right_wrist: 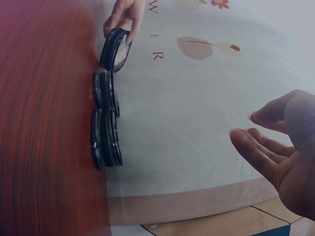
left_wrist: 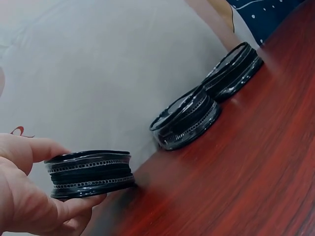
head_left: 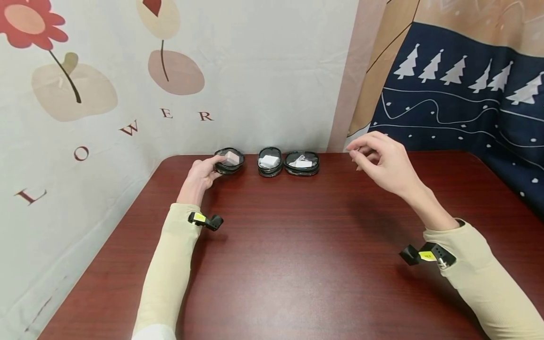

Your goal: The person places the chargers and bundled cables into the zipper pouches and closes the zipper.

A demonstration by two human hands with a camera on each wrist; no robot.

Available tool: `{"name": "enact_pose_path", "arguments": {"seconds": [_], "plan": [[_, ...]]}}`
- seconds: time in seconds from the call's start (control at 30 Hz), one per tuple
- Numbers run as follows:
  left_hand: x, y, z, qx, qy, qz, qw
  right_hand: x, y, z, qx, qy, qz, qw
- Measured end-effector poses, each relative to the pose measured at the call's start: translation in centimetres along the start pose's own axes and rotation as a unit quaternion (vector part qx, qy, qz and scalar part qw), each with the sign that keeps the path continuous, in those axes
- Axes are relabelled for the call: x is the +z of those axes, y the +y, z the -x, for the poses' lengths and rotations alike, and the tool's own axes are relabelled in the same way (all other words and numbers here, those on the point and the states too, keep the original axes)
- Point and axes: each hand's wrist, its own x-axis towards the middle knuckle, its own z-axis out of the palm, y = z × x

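Note:
My left hand (head_left: 203,174) grips a small oval pouch (head_left: 230,159) by its left end, thumb on top and fingers beneath. The pouch has a clear top, black zippered sides and something pale inside. In the left wrist view this pouch (left_wrist: 91,174) appears side-on, two zipper bands around it. Two similar pouches stand to its right at the table's far edge: a rounder one (head_left: 269,162) and a wider one (head_left: 301,163), close together, both with white contents. My right hand (head_left: 382,160) hovers right of them, fingers loosely bent, holding nothing.
A dark red wooden table (head_left: 272,245) spreads under both arms. Behind its far edge hangs a pale curtain (head_left: 272,71) printed with flowers and letters. A navy cloth with white trees (head_left: 459,94) hangs at the right. Each wrist carries a small black camera (head_left: 206,221).

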Motion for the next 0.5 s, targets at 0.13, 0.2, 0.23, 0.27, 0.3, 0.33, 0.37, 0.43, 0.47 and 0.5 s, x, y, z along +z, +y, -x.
{"name": "enact_pose_path", "arguments": {"seconds": [0.13,0.2,0.23,0.27,0.3,0.33,0.37,0.43,0.47,0.5], "plan": [[-0.2,-0.1,-0.1,0.008,0.013,-0.026,0.9995,0.0,0.0,0.0,-0.001,-0.003,0.001,1.000],[-0.3,-0.2,-0.1,0.015,0.019,-0.047,0.9986,0.0,0.0,0.0,-0.001,-0.003,0.003,1.000],[-0.4,-0.2,0.0,0.018,0.023,-0.060,0.9978,0.0,0.0,0.0,-0.001,-0.003,0.003,1.000],[-0.5,-0.2,0.0,0.021,0.028,-0.075,0.9966,0.0,0.0,0.0,-0.001,-0.004,0.004,1.000],[-0.5,-0.3,0.1,0.024,0.031,-0.090,0.9951,0.0,0.0,0.0,-0.001,-0.004,0.005,1.000],[-0.6,-0.3,0.1,0.025,0.037,-0.106,0.9934,0.0,0.0,0.0,-0.001,-0.004,0.007,1.000],[-0.7,-0.4,0.1,0.026,0.043,-0.124,0.9910,-0.1,0.0,0.0,-0.002,-0.004,0.010,1.000],[-0.9,-0.5,0.2,0.025,0.059,-0.161,0.9848,0.0,0.1,0.0,0.000,-0.006,0.016,1.000],[-1.0,-0.5,0.2,0.024,0.066,-0.175,0.9820,0.0,0.1,-0.1,0.001,-0.007,0.019,1.000],[-1.1,-0.5,0.2,0.023,0.072,-0.186,0.9796,0.0,0.1,-0.1,0.002,-0.009,0.022,1.000]]}}
